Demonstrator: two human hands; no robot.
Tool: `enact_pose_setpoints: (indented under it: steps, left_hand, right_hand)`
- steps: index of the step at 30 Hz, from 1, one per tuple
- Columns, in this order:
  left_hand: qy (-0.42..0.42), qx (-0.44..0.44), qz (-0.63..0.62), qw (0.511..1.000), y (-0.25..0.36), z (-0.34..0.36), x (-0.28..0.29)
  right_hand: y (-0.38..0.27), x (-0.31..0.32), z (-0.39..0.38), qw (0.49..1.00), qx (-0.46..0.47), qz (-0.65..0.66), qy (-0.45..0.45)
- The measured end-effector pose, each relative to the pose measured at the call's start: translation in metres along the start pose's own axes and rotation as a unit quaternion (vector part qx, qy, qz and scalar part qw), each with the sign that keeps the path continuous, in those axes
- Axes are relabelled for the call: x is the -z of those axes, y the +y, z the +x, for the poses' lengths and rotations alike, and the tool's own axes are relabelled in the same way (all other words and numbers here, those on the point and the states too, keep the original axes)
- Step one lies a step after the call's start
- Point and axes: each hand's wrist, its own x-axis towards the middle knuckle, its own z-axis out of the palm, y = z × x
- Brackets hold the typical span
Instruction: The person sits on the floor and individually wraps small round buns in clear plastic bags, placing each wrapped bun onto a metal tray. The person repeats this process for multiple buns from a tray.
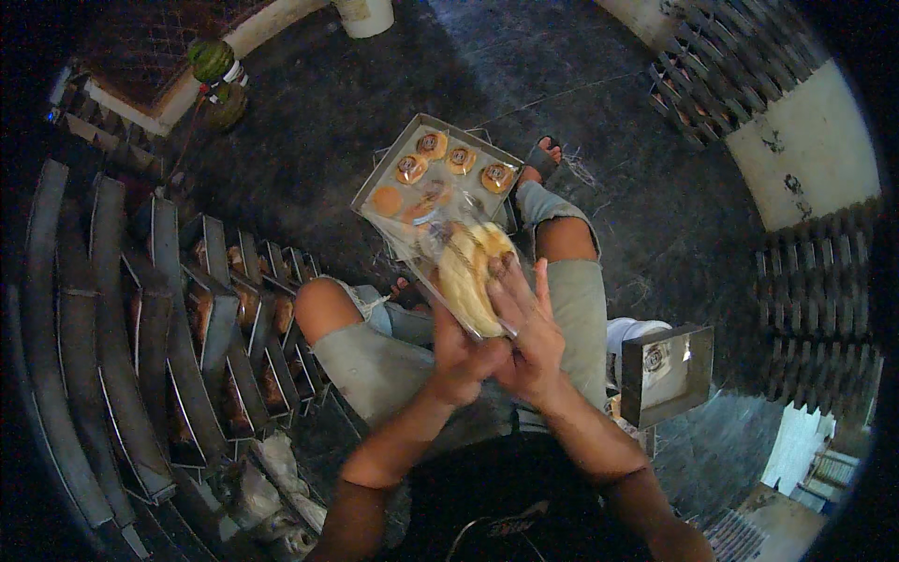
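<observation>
A clear plastic bag of pale yellow bread (466,281) is held up over my lap, tilted, with its loose open-looking end toward the tray. My left hand (461,361) is closed round the bag's near left side, its fingers partly hidden beneath. Across the right side of the bread lies my right hand (530,328), fingers extended and pressed on the plastic, gripping the bag together with the left. Just beyond is a shallow metal tray (386,161) of several round buns with dark stamped tops (410,170). The bag covers the tray's near part.
Stacked metal trays (178,328) with bread inside rise at my left. Near my right knee sits another metal tray (679,375) holding a small plastic packet (655,358). More stacked racks (815,300) line the right. A white bucket (365,14) stands on the far floor.
</observation>
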Motion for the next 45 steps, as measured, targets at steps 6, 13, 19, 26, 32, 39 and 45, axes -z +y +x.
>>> enact_pose_setpoints:
  steps: [6,13,19,26,32,39,45]
  left_hand:
    - [-0.128,-0.051,-0.005,0.990,0.016,0.014,-0.019]
    - [-0.095,0.033,-0.164,0.981,0.012,0.037,-0.008]
    - [0.034,0.101,-0.297,0.949,-0.004,0.056,0.011]
    - [-0.054,0.097,-0.214,0.970,-0.012,0.042,-0.003]
    - [0.024,0.147,-0.243,0.959,-0.037,0.056,-0.015]
    - [0.023,0.177,-0.258,0.949,-0.043,0.051,-0.030]
    - [0.007,0.178,-0.181,0.967,-0.056,0.050,-0.031]
  right_hand:
    - [0.000,-0.011,-0.006,0.999,0.024,-0.025,0.003]
    - [0.001,-0.004,0.011,0.992,-0.008,-0.009,-0.128]
    - [0.001,0.009,-0.018,0.969,-0.105,0.043,-0.221]
    - [0.016,0.063,-0.014,0.981,-0.103,0.130,-0.101]
    - [0.022,0.039,-0.034,0.928,-0.222,0.155,-0.257]
    - [0.038,0.095,-0.036,0.982,-0.167,-0.003,-0.086]
    - [0.027,0.050,-0.046,0.958,-0.203,0.060,-0.195]
